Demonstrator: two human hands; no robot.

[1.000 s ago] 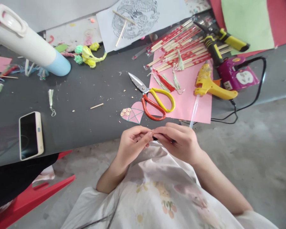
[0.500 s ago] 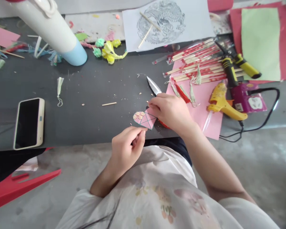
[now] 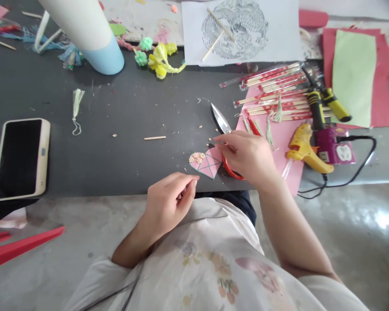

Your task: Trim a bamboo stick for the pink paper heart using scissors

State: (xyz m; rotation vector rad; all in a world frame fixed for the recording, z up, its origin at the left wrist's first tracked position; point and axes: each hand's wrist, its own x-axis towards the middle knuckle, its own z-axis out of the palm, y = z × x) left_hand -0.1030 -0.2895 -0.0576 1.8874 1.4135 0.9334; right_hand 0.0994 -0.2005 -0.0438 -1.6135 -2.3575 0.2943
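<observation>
A pink paper heart (image 3: 210, 163) with dark green lines lies near the table's front edge. Small pale beige pieces (image 3: 197, 158) cover its upper left lobe. My left hand (image 3: 170, 203) is closed beside the heart's lower left edge, thumb and forefinger together; anything between them is too small to make out. To the right of the heart, my right hand (image 3: 249, 157) hovers over red-handled scissors (image 3: 221, 119), its fingertips pinched above the heart's upper right. What they hold, if anything, I cannot make out. The hand hides the middle of the scissors.
A short wooden stick (image 3: 154, 138) and chips lie left of the heart. Wrapped chopsticks (image 3: 275, 93), pliers (image 3: 317, 106), a yellow glue gun (image 3: 306, 149) and pink paper (image 3: 290, 170) are on the right. A phone (image 3: 21, 160), a tassel (image 3: 77, 111) and a white-blue bottle (image 3: 94, 43) are left.
My right hand has drawn away from the heart towards the right, uncovering its right lobe. My left hand stays closed. The whole view has shifted and tilted a little.
</observation>
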